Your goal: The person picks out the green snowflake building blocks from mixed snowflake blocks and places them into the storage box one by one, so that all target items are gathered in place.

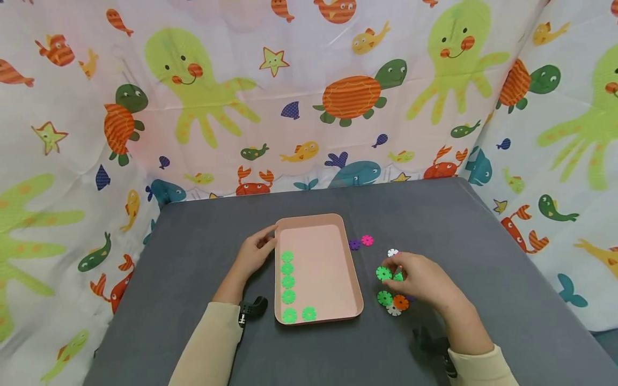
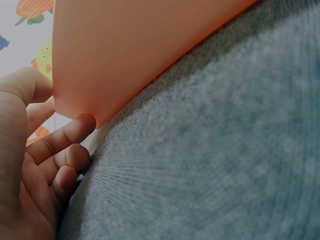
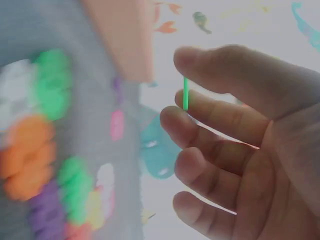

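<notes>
Because the green disc [image 1: 383, 273] showed as a narrow strip, edge-on, in the right wrist view, I judged it a light, stiff plastic piece, unlikely to crush but perhaps a little slick on its flat faces. Its notched rim seemed to offer some catch, so I favoured a pinch across the faces near one edge.

The right hand [image 1: 421, 276], right of centre in the head frame, had the disc pinched between thumb and fingertips, its lower fingers loosely bent. Seen from the head, the disc was at that hand's left side, to the right of the pink tray [image 1: 324, 268] in mid-frame and apart from it. Below it in the frame I saw a loose green disc [image 1: 384, 298], an orange disc [image 1: 401, 302] and a white disc [image 1: 393, 311] bunched together.

A line of five green discs [image 1: 288, 281] ran up the tray's left side, and another green disc [image 1: 309, 313] lay beside the lowest. At the tray's upper left, the left hand [image 1: 256, 249] rested relaxed fingers against the outer wall, not clenched; I took the tray for rigid and easily nudged.
</notes>
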Tool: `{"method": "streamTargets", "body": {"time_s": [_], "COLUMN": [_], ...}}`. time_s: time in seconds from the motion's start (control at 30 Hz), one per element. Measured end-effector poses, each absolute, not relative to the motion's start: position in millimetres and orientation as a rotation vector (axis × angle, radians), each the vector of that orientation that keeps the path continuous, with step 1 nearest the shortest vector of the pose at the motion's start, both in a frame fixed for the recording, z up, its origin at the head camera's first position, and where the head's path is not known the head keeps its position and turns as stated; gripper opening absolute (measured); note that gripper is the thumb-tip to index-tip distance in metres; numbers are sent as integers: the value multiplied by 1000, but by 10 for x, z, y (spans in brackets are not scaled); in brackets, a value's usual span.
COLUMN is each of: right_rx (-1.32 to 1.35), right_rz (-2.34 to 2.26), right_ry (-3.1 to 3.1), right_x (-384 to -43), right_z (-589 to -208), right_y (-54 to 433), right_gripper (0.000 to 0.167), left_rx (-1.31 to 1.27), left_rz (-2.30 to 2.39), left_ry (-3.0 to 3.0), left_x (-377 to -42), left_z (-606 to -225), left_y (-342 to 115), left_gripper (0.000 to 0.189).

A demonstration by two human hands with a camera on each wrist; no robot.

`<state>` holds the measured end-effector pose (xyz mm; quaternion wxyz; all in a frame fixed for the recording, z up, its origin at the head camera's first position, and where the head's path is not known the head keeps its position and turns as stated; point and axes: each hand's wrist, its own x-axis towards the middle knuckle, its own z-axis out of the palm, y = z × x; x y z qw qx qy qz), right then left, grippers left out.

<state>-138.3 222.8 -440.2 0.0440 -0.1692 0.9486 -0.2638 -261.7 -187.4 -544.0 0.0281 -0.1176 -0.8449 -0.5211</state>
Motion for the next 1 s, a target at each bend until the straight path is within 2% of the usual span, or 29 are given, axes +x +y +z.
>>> {"method": "streamTargets", "body": {"time_s": [0.2,0.37,0.5,0.7,0.87,1.0], "right_rx": [-585,-728,-777,-853,-919,-915], "right_rz": [-839,-993,-1063,-864,-703,-695], "right_ry": [3006,3033,2989,2888,2829,2783], "right_x": [-1498,-1568,-1589,-1614,-1627,-1633], "right_z": [-4052,-3975,-4106,-4493,-4729,-4823], "right_y": [1969,1598,1277,841,685,664], "right_gripper": [28,30,31,28,7,4], "left_rx": [-370,-367,-384,-351,-347,-343], "left_rz": [-1628,-1618,-1617,-1624,-1611,-1608], "left_ry": [-2601,-2608,-2618,-2618,-2626,-2628], "left_x": [-2614,-2598,-2605,-2615,-2600,-2601], "left_z": [-5431,-5415,-5402,-5404,-5396,-5407], "left_y": [-1827,-1805,-1789,-1825,-1860,-1884], "left_gripper": [42,43,43,43,43,43]}}
